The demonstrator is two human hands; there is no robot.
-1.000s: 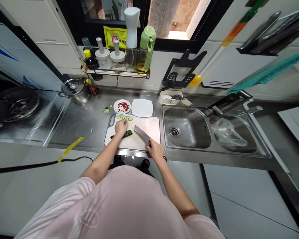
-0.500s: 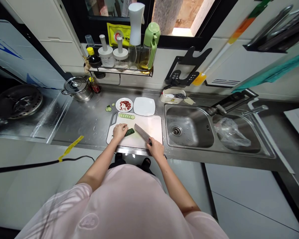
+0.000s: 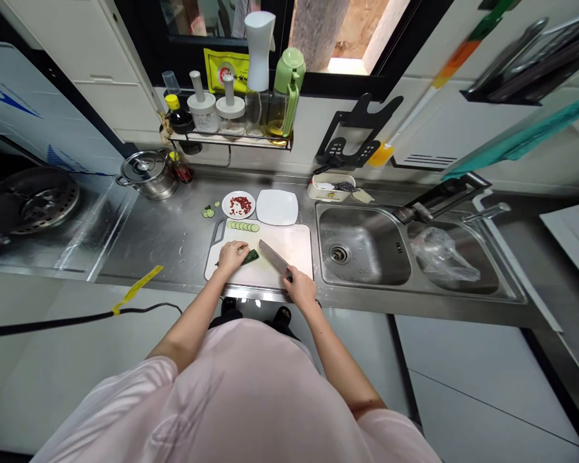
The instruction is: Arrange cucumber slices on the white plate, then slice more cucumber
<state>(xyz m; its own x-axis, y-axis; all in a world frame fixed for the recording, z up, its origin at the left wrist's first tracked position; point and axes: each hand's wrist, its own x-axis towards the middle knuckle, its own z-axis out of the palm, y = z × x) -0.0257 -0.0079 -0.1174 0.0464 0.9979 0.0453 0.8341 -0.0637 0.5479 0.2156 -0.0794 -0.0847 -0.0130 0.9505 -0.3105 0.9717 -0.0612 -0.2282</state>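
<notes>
My left hand (image 3: 232,258) is closed over a dark green cucumber (image 3: 251,256) lying on the white cutting board (image 3: 289,239). The cucumber's right end sticks out past my fingers, and most of the rest is hidden. In my right hand (image 3: 300,287) is the handle of a kitchen knife (image 3: 273,257). Its blade slants toward the upper left over the board, its tip a little right of the cucumber and apart from it. A row of overlapping cucumber slices (image 3: 243,226) lies along the board's far edge.
Behind the board stand a plate of chopped red pieces (image 3: 240,206) and a white plate (image 3: 276,207). Cucumber scraps (image 3: 208,211) lie at the left, near a lidded pot (image 3: 148,173). The sink (image 3: 367,251) is at the right; a seasoning shelf (image 3: 231,141) hangs above.
The camera view has shifted slightly. Both hands, the cucumber and the knife keep nearly the same places on the board.
</notes>
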